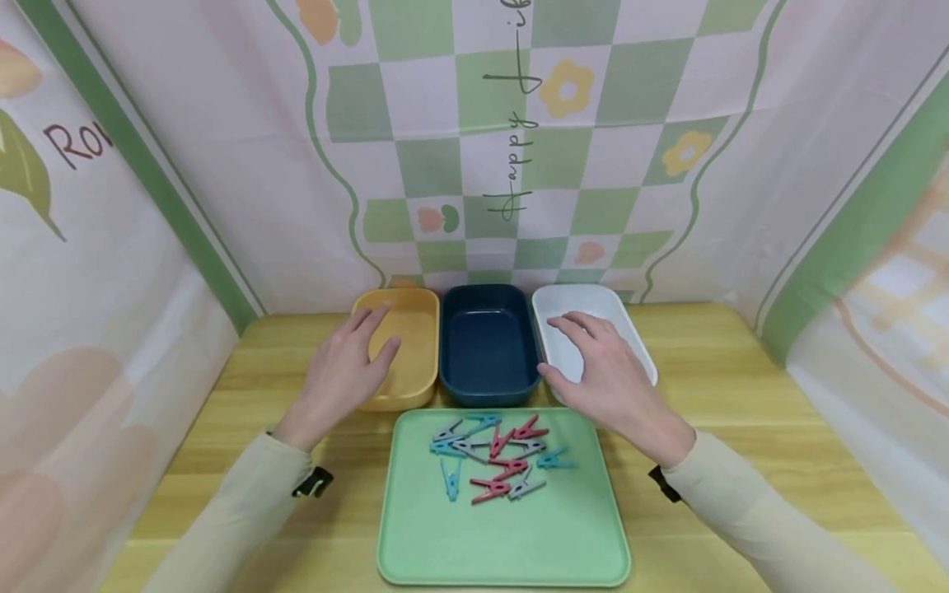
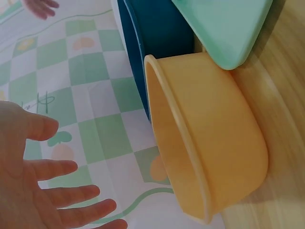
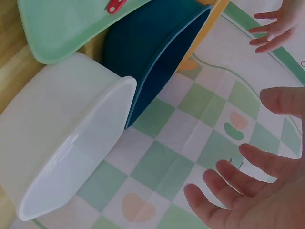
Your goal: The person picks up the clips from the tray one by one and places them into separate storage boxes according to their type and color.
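My left hand (image 1: 343,368) hovers above the yellow bin (image 1: 408,354), its fingers spread and holding nothing. Over the white bin (image 1: 552,338) is my right hand (image 1: 610,380), likewise with fingers apart and no object in it. Between those two stands a dark blue bin (image 1: 489,350). In front of the bins lies a light green tray (image 1: 504,543) bearing several clothespins in a loose cluster: a red clothespin (image 1: 491,491), a blue clothespin (image 1: 451,479) and a grey clothespin (image 1: 527,486) are among them. Both wrist views show the palms well clear of the bin walls.
A wooden table (image 1: 689,354) supports the bins and tray. Behind it rises a curtain (image 1: 423,165) with a green checked print, and more cloth encloses the left and right sides. The three bins stand side by side near the back edge.
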Tool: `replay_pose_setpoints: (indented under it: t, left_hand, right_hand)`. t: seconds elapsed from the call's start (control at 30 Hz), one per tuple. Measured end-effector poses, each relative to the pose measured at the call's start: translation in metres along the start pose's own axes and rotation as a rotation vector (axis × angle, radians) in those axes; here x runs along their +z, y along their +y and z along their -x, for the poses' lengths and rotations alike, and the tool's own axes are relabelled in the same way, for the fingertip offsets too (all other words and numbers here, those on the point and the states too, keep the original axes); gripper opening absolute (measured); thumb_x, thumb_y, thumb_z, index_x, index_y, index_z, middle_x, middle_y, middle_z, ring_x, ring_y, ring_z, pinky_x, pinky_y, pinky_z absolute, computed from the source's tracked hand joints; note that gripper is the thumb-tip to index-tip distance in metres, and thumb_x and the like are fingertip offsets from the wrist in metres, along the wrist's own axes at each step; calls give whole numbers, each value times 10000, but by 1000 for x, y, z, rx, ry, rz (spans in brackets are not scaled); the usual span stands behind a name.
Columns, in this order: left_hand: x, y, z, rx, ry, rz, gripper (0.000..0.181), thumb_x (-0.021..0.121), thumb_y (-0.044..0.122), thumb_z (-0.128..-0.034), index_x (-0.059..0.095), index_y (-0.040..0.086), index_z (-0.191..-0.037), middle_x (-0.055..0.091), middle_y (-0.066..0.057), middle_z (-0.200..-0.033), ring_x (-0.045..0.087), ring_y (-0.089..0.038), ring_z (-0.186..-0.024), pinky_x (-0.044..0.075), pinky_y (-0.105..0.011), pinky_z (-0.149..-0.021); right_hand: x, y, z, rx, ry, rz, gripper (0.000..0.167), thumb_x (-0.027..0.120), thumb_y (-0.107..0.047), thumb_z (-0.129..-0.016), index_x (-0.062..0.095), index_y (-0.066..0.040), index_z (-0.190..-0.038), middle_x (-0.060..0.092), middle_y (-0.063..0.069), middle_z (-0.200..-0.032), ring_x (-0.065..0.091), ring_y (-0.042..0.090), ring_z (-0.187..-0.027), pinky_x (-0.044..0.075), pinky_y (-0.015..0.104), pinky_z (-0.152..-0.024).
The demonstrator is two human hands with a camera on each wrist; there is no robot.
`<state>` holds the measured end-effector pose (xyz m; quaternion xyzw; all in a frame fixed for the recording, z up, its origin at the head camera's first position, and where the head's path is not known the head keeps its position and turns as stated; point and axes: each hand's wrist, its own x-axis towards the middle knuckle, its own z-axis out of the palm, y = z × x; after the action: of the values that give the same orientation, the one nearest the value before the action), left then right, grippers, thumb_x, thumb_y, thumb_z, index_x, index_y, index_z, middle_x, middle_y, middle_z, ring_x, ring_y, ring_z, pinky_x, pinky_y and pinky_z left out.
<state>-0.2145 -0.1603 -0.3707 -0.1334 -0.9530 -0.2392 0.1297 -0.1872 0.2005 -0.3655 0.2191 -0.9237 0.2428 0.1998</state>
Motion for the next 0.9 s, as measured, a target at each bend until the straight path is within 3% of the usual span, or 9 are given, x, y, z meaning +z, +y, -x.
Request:
replay_pose_setpoints:
  t: [0.33, 0.5, 0.53, 0.63, 0.73, 0.77, 0.87, 0.9]
  left_hand:
    - [3, -8, 8, -36, -13, 36, 562, 604, 368, -1069, 528, 59, -1533, 508, -219, -1554, 497, -441, -1398, 453, -647, -1100]
    - [3, -17, 10, -22, 25, 103, 484, 648, 241, -1057, 571, 45, -1492, 555, -210, -1515, 520, -419, -1387, 449, -618, -1120]
    - [3, -19, 11, -18, 34, 118, 463, 654, 202, -1052, 582, 35, -1479, 564, -215, -1504, 539, -422, -1365, 452, -613, -1120]
    - [2, -25, 12, -27, 49, 169, 423, 656, 118, -1042, 601, 5, -1446, 581, -227, -1482, 699, -453, -967, 481, -583, -1092]
    - [1, -31, 14, -57, 41, 206, 406, 645, 81, -1041, 604, -9, -1434, 581, -234, -1477, 660, -453, -822, 472, -581, -1100]
    - [1, -33, 15, -69, 37, 217, 405, 644, 80, -1041, 603, -11, -1433, 579, -236, -1479, 650, -447, -817, 463, -584, -1110]
    - [1, -39, 17, -93, 29, 233, 406, 651, 78, -1034, 608, -15, -1426, 574, -242, -1480, 625, -395, -1057, 420, -604, -1150]
    - [1, -41, 19, -98, 27, 237, 407, 652, 73, -1030, 609, -20, -1423, 571, -250, -1480, 625, -413, -953, 428, -608, -1139]
  right_hand:
    - [-3, -14, 10, 165, -187, -115, 631, 765, -322, -962, 557, -45, -1489, 545, 186, -1515, 498, 401, -1384, 458, 623, -1099]
    - [-1, -15, 16, 189, -205, -160, 594, 778, -325, -960, 592, -49, -1453, 602, 152, -1452, 607, 371, -1232, 535, 585, -1002]
    - [0, -15, 18, 181, -206, -165, 578, 786, -303, -958, 601, -44, -1441, 620, 149, -1425, 625, 362, -1188, 549, 569, -974]
    - [4, -15, 23, 158, -212, -195, 531, 813, -209, -939, 624, -36, -1404, 672, 124, -1313, 645, 302, -1056, 580, 474, -851]
    - [8, -15, 27, 153, -241, -253, 506, 815, -135, -927, 634, -36, -1388, 696, 86, -1216, 635, 250, -973, 561, 381, -737]
    - [9, -14, 29, 154, -255, -271, 502, 818, -127, -923, 637, -39, -1383, 699, 71, -1187, 636, 240, -956, 551, 356, -720]
    - [13, -14, 33, 153, -304, -325, 475, 817, -97, -913, 654, -39, -1356, 709, 43, -1139, 650, 226, -916, 553, 323, -706]
    - [14, -13, 35, 153, -321, -340, 459, 817, -91, -912, 662, -40, -1341, 711, 36, -1122, 653, 218, -899, 557, 316, -708]
